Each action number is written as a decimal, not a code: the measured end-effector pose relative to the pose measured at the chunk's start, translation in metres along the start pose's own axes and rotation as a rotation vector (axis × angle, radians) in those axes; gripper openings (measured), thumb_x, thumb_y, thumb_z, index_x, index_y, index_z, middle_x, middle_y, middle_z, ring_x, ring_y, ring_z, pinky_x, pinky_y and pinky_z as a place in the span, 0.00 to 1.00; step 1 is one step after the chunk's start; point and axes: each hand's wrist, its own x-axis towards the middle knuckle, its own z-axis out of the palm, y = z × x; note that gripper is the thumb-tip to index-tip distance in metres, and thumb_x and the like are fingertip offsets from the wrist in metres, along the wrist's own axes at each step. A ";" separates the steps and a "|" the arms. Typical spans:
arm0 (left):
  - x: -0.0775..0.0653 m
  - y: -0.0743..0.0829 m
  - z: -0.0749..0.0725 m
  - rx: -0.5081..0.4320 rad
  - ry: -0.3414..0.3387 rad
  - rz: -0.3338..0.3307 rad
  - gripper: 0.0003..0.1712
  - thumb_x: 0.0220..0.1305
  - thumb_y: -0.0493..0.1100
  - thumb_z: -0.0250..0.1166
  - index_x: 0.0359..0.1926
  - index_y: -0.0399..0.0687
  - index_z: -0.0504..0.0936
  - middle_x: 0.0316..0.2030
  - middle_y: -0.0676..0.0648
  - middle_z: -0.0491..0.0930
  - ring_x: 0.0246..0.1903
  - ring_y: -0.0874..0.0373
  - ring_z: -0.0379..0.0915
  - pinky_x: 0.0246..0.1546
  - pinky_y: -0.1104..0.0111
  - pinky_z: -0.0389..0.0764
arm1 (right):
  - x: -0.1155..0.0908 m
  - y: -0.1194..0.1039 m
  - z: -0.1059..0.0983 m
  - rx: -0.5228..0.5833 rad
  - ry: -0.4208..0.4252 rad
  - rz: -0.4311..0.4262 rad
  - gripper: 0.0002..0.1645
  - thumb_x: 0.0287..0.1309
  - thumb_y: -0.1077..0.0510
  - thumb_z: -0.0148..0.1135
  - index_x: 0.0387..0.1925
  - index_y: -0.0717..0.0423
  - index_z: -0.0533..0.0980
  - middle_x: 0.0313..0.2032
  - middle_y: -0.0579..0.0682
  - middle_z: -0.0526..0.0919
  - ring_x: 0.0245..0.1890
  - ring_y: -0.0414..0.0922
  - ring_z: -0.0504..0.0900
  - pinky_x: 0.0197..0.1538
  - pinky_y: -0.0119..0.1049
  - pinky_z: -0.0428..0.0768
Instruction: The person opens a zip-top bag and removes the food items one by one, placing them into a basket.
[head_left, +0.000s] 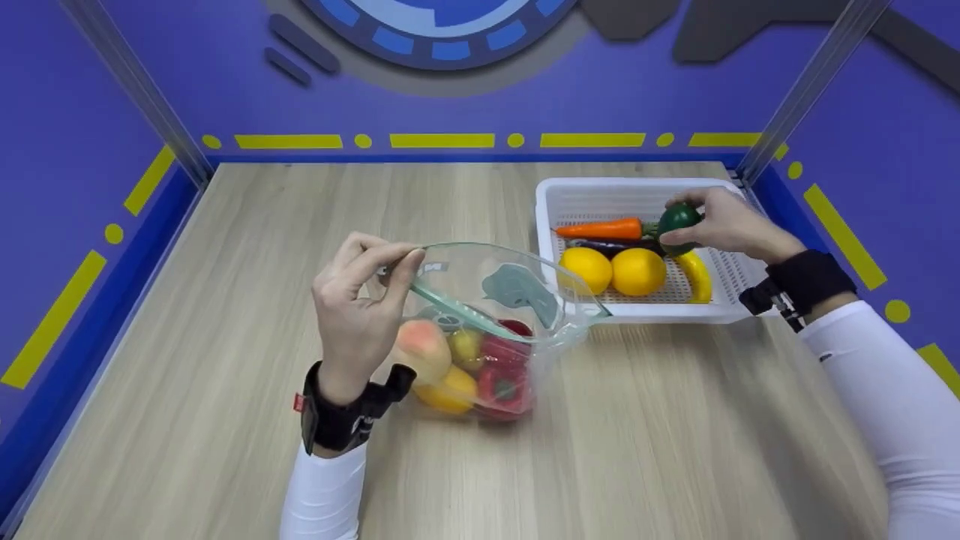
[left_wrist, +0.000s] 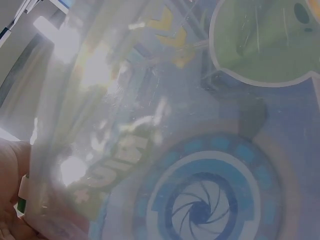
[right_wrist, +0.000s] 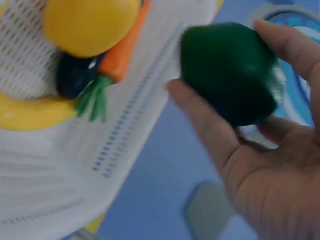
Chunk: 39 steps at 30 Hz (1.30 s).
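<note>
My left hand (head_left: 356, 307) pinches the green-edged rim of a clear zip bag (head_left: 551, 262), whose mouth gapes. Inside the bag lie a peach (head_left: 422, 349), a yellow fruit (head_left: 450, 391), a yellow-green fruit (head_left: 466, 346) and red bell peppers (head_left: 504, 386). Over the basket, my right hand (head_left: 731, 221) grips a green bell pepper (head_left: 679, 223) between thumb and fingers. The right wrist view shows that pepper (right_wrist: 227, 75) held up beside the basket's wall. Bag film (left_wrist: 165, 110) fills the left wrist view, hiding most of the left hand.
A white perforated basket (head_left: 544, 217) stands at the back right. It holds a carrot (head_left: 600, 229), an eggplant (head_left: 611, 246), two lemons (head_left: 637, 271) and a banana (head_left: 697, 276). Blue walls (head_left: 480, 112) enclose the wooden table (head_left: 337, 195).
</note>
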 end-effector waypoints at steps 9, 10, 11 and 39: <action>0.000 0.000 0.001 0.004 0.003 -0.004 0.02 0.63 0.30 0.74 0.36 0.34 0.90 0.28 0.40 0.79 0.29 0.67 0.70 0.31 0.80 0.69 | 0.027 0.039 0.006 -0.094 -0.198 0.162 0.41 0.66 0.56 0.72 0.69 0.77 0.66 0.61 0.78 0.74 0.45 0.55 0.86 0.41 0.46 0.92; 0.000 0.000 0.001 0.003 0.001 -0.004 0.02 0.63 0.30 0.74 0.37 0.33 0.90 0.28 0.40 0.79 0.29 0.67 0.71 0.32 0.80 0.70 | 0.028 0.040 0.007 -0.103 -0.206 0.166 0.41 0.65 0.57 0.72 0.69 0.77 0.66 0.60 0.78 0.74 0.46 0.56 0.86 0.41 0.47 0.92; 0.000 0.000 0.001 0.002 0.000 -0.002 0.02 0.63 0.30 0.74 0.37 0.33 0.90 0.28 0.40 0.79 0.29 0.66 0.70 0.32 0.80 0.70 | 0.029 0.042 0.008 -0.115 -0.213 0.166 0.41 0.65 0.57 0.72 0.69 0.77 0.66 0.60 0.78 0.74 0.46 0.57 0.86 0.41 0.47 0.92; 0.000 0.000 0.000 0.006 0.009 -0.002 0.02 0.65 0.32 0.73 0.36 0.34 0.90 0.28 0.40 0.80 0.30 0.67 0.73 0.34 0.81 0.73 | 0.000 -0.008 0.000 -0.410 -0.005 -0.047 0.28 0.68 0.59 0.67 0.62 0.75 0.75 0.55 0.76 0.82 0.53 0.68 0.82 0.58 0.64 0.81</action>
